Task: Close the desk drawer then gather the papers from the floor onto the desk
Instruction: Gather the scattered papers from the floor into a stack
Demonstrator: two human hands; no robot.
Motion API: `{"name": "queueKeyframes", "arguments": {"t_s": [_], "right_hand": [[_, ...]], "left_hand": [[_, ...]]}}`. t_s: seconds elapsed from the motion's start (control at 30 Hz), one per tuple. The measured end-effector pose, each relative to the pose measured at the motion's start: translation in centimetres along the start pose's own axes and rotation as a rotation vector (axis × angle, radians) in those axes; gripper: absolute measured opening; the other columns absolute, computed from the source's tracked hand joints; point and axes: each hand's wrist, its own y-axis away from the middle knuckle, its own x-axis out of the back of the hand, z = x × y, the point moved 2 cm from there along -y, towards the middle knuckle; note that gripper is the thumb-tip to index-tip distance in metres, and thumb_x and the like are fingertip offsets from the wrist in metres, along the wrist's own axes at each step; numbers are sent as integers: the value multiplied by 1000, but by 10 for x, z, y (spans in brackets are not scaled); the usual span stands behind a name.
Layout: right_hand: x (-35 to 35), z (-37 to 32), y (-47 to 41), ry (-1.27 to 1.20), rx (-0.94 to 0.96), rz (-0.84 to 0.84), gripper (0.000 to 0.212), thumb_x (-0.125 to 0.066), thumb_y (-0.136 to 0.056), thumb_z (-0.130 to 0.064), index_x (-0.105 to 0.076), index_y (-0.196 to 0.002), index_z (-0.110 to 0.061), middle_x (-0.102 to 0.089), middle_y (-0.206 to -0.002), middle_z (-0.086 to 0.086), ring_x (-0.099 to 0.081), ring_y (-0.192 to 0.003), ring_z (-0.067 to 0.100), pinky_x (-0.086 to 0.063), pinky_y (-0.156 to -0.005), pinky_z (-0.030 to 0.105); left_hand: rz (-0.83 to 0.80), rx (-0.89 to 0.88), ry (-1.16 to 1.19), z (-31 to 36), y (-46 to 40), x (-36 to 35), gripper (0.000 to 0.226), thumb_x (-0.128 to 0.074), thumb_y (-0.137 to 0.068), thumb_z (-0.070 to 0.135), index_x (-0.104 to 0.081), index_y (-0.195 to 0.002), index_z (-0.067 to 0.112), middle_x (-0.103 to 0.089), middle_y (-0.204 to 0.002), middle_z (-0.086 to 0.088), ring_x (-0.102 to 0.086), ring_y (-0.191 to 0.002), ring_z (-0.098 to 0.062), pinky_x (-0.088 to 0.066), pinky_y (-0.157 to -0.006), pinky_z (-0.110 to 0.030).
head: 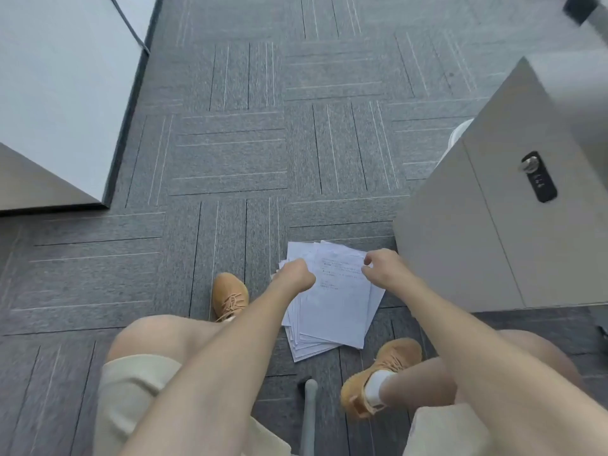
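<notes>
A loose stack of white printed papers [332, 311] lies fanned out on the grey carpet between my feet. My left hand [296, 274] rests on the stack's upper left edge with its fingers curled onto the sheets. At the upper right corner my right hand [381, 266] pinches the top sheets. The grey drawer cabinet [487, 232] with a black combination lock [538, 177] stands to the right, its front flush and closed. The desk top [579, 77] shows blurred above the cabinet.
A white cabinet or desk panel [56, 103] stands at the left. My tan shoes [228, 296] flank the papers, the other shoe [378, 373] lower right. A grey chair leg [309, 416] runs along the floor near the bottom. A white bin [459, 134] peeks out behind the drawer cabinet.
</notes>
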Motion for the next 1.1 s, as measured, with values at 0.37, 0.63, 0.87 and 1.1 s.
{"name": "queueKeyframes", "arguments": {"t_s": [0.37, 0.63, 0.87, 1.1], "right_hand": [[-122, 25, -133, -123, -128, -148, 29, -52, -91, -21, -69, -110, -6, -70, -115, 13, -61, -108, 32, -49, -84, 37], [-202, 64, -176, -204, -366, -189, 39, -50, -84, -20, -61, -118, -4, -61, -125, 19, -56, -113, 39, -51, -93, 43], [-232, 95, -203, -433, -865, -132, 92, -55, -85, -29, 3, -157, -19, -3, -159, 33, -25, -141, 50, -34, -112, 55], [-253, 89, -207, -258, -616, -137, 81, -47, -94, -34, -1, -157, -13, 10, -158, 38, -2, -148, 52, -9, -122, 54]], "left_hand": [[-52, 169, 73, -73, -149, -76, 38, -43, -79, 13, -57, -110, -3, -65, -114, -26, -62, -106, -38, -42, -66, -34], [-55, 453, 304, -131, -200, -128, 54, -49, -71, 19, -50, -123, 3, -60, -122, -19, -59, -110, -38, -53, -89, -43], [141, 665, 577, -156, -229, -150, 62, -59, -75, 20, -39, -132, 8, -50, -134, -17, -54, -118, -38, -50, -97, -49], [259, 526, 533, -154, -241, -159, 31, -45, -84, 5, -60, -110, 13, -58, -124, -10, -55, -95, -25, -49, -86, -34]]}}
